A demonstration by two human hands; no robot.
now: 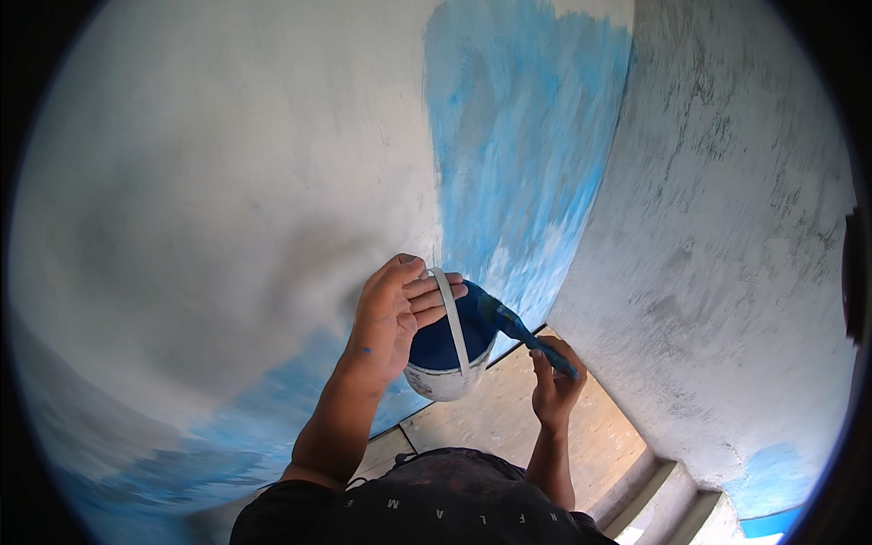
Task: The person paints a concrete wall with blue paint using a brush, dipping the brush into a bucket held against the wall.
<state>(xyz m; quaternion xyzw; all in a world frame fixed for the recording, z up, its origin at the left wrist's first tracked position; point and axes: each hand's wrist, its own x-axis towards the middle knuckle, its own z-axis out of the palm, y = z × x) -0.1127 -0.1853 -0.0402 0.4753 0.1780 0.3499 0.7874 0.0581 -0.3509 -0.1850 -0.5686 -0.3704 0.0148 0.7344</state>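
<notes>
My left hand (385, 313) carries a white paint bucket (443, 385) by its pale strap handle (454, 325), which rests across the fingers. Dark blue paint (434, 347) shows inside the bucket. A blue-smeared paintbrush (510, 322) is in my right hand (557, 383), its handle gripped between thumb and fingers. The brush slants up and left, and its bristle end lies over the right side of the bucket's opening. Whether the bristles touch the paint or the rim I cannot tell.
Ahead stands a wall (227, 163) with a broad patch of light blue paint (527, 118) and more blue low on the left. A grey streaked wall (718, 209) meets it at a corner on the right. Below are beige floor tiles (490, 413) and steps (668, 500) at lower right.
</notes>
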